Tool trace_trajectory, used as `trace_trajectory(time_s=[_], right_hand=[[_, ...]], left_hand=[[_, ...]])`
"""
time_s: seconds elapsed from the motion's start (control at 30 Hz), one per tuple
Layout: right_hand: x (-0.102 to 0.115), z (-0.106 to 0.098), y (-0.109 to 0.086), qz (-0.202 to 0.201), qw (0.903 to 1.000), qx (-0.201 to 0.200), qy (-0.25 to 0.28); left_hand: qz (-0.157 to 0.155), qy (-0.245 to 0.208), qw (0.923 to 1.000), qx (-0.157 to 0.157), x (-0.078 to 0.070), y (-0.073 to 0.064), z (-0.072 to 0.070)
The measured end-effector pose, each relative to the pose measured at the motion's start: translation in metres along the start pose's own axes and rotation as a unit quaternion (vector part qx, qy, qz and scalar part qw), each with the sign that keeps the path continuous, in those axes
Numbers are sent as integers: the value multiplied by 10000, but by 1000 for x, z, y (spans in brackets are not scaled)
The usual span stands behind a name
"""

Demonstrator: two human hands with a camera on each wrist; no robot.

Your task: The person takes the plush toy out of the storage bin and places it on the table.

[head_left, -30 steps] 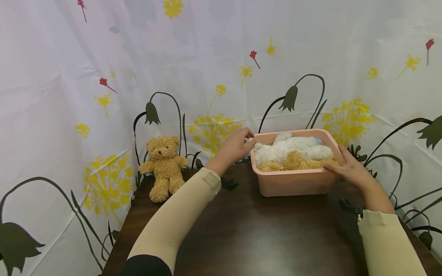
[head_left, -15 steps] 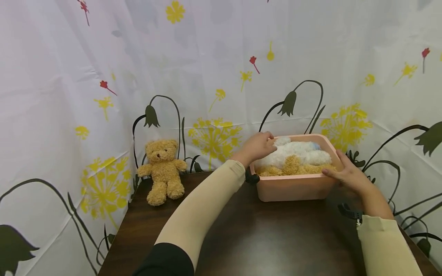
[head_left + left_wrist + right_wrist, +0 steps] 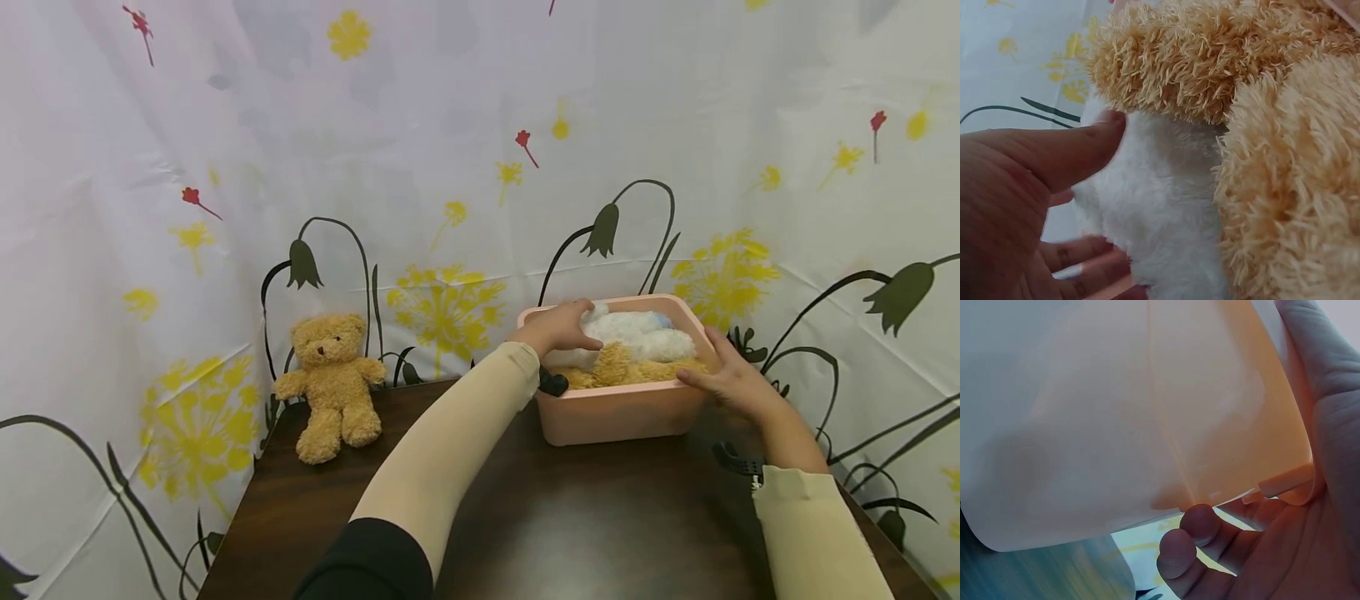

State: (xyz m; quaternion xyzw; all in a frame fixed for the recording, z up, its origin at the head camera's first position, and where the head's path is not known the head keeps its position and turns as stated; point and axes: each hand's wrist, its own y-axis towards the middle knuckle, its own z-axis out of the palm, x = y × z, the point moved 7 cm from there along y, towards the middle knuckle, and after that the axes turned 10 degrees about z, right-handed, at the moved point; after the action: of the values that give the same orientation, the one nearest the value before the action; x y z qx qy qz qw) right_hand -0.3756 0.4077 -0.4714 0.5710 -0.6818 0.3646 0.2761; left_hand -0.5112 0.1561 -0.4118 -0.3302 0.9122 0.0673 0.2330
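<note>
A pink plastic box (image 3: 615,421) stands at the back right of the table, with a white plush toy (image 3: 645,337) and tan curly plush (image 3: 613,364) inside. My left hand (image 3: 558,327) is over the box's left end, beside the white plush. The left wrist view shows its thumb (image 3: 1079,156) against the white fur (image 3: 1160,194), fingers spread apart along the edge; tan fur (image 3: 1285,175) lies alongside. My right hand (image 3: 742,385) grips the box's right rim. In the right wrist view its fingers (image 3: 1200,525) curl under the box's rim (image 3: 1297,419).
A tan teddy bear (image 3: 337,387) sits upright at the table's back left, facing forward. Behind the dark wooden table (image 3: 600,508) hangs a white curtain (image 3: 420,142) printed with flowers.
My left hand has moved right from the box's left corner in over the white plush. The right hand has kept its hold on the rim. The view has shifted slightly.
</note>
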Motion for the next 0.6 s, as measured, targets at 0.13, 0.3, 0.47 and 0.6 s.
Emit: trace_trajectory(time_s=[0.13,0.3,0.47,0.6], right_hand=[[1,0,0,-39,10000,14,58],[1,-1,0,15,10000,6,85],[1,0,1,8,9999,-17,117],[0,1,1,49,9997,31,217]], left_hand=[[-65,-276,9991,304,4,7,7],[-257,-446,9970,570,8,13,14],[-516,-337,9957,685,13,15,19],[-520,-260,9974,432,16,17,20]])
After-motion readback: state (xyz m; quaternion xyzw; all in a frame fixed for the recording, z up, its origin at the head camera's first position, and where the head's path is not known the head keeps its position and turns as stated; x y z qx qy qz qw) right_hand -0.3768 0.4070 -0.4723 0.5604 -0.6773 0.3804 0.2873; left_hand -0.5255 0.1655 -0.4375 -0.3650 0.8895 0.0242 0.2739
